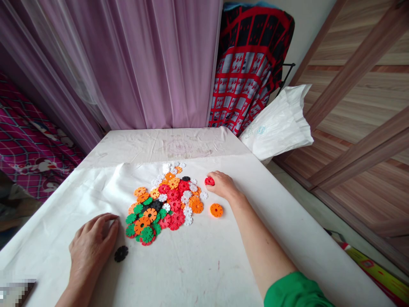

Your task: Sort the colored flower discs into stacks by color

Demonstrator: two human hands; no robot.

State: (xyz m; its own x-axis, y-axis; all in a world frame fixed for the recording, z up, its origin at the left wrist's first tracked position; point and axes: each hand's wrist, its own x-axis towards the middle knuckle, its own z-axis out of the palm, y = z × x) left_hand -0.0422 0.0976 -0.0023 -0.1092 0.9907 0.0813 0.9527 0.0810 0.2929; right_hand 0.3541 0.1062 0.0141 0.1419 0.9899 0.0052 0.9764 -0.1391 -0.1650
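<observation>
A pile of notched plastic discs in red, orange, green, white and black (174, 195) lies at the middle of the white-covered table. My right hand (222, 184) is at the pile's right side, its fingers closed on a red disc (209, 181). Just below that hand, an orange disc (216, 209) lies apart from the pile. To the left of the pile my left hand (95, 238) rests on the cloth with its fingers curled together; whatever may be under them is hidden. Beside it lies a single black disc (121, 253).
A white bag (279, 123) stands at the table's back right corner, near a red patterned cloth (246, 68). Purple curtains (153, 64) hang behind the table (179, 268). A dark-edged object (24, 292) shows at the lower left.
</observation>
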